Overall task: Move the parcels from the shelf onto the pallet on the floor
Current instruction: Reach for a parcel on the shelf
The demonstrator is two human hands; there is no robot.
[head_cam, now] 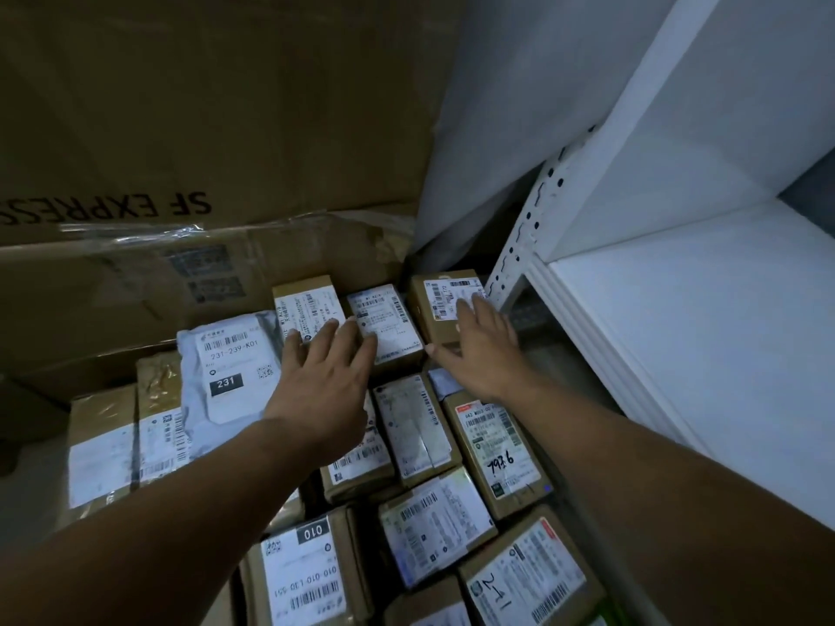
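Several brown cardboard parcels with white labels lie packed together below me. My left hand (323,381) rests flat, fingers spread, across two small boxes, one with a yellowish edge (303,305) and one beside it (384,320). My right hand (485,345) lies flat on the far right small box (440,295), fingers extended, gripping nothing. A grey plastic mailer marked 231 (228,368) lies to the left. The pallet under the parcels is hidden.
A white metal shelf (687,336) with a perforated upright (524,232) stands at the right, its boards bare. Large cardboard boxes, one printed SF EXPRESS (203,106), rise behind the pile. A white sheet (510,106) hangs at the back.
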